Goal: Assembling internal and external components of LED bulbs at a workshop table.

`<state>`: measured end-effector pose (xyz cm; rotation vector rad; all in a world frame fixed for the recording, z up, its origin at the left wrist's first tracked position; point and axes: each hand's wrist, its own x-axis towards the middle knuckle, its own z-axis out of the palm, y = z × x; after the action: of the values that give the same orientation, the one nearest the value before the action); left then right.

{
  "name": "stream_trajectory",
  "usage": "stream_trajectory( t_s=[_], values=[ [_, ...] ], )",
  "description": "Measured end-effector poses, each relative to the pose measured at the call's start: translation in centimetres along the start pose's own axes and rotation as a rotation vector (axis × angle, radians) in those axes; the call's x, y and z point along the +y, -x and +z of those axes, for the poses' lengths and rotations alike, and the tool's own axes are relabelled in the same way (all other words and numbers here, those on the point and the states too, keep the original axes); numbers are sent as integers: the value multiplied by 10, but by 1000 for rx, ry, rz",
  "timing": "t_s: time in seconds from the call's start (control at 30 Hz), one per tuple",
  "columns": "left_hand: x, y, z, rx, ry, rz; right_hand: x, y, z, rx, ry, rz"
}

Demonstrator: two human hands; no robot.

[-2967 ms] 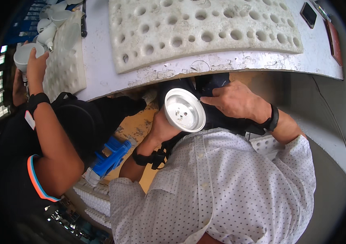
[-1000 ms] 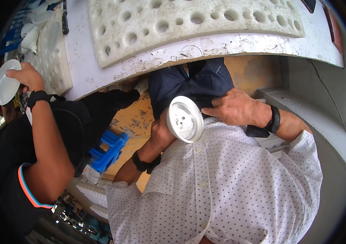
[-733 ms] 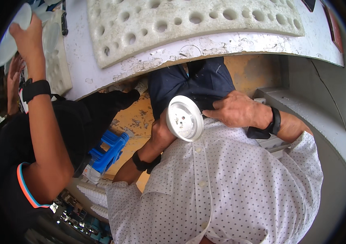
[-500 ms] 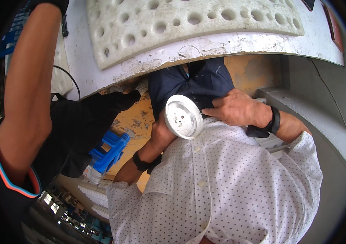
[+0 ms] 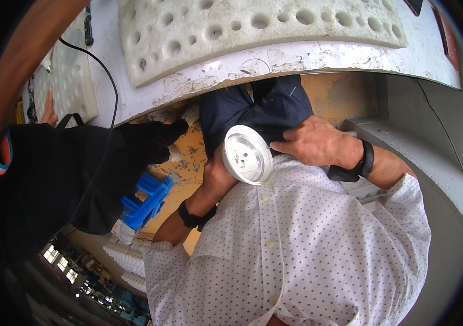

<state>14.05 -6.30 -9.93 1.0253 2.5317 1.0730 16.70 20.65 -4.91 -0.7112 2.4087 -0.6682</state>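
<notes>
A white, round, bowl-shaped lamp housing [image 5: 249,155] is held over my lap, its open side facing up. Inside it lies a flat pale disc with several small dark spots. My left hand [image 5: 218,176] grips the housing from behind and below at its left side, and its fingertips are hidden by the rim. My right hand [image 5: 315,142] is beside the right rim with its fingers curled and the index finger pointing at the edge. Whatever its fingertips pinch, if anything, is too small to make out.
A white foam board [image 5: 215,46] with round holes lies on the worn white table [image 5: 204,81]. At left are a co-worker's arm [image 5: 25,60], a second foam board [image 5: 73,81] and a black cable [image 5: 113,92]. A blue plastic stool [image 5: 147,201] stands on the floor; a grey ledge [image 5: 405,146] is at right.
The co-worker's arm has swung up and left, uncovering a hand beside the left foam board. The black cable has shifted. My hands and the lamp housing have barely moved.
</notes>
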Motion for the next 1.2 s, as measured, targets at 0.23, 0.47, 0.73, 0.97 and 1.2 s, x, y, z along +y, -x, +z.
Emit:
stream_trajectory(
  t_s=[0.23,0.47,0.73,0.97,1.2],
  values=[
    [-2,3,2,-26,-24,15,-3,7,-2,-33,-42,-41],
    [-2,0,3,-19,-9,-47,-3,13,-3,-3,-140,-64],
    [-1,-1,4,4,-19,-155,6,0,-3,-31,20,21],
    [5,-2,2,-9,-71,-168,-3,-5,-5,-76,109,15],
    [9,-1,3,-20,-100,-149,-6,4,-6,-57,57,-84]
  ],
)
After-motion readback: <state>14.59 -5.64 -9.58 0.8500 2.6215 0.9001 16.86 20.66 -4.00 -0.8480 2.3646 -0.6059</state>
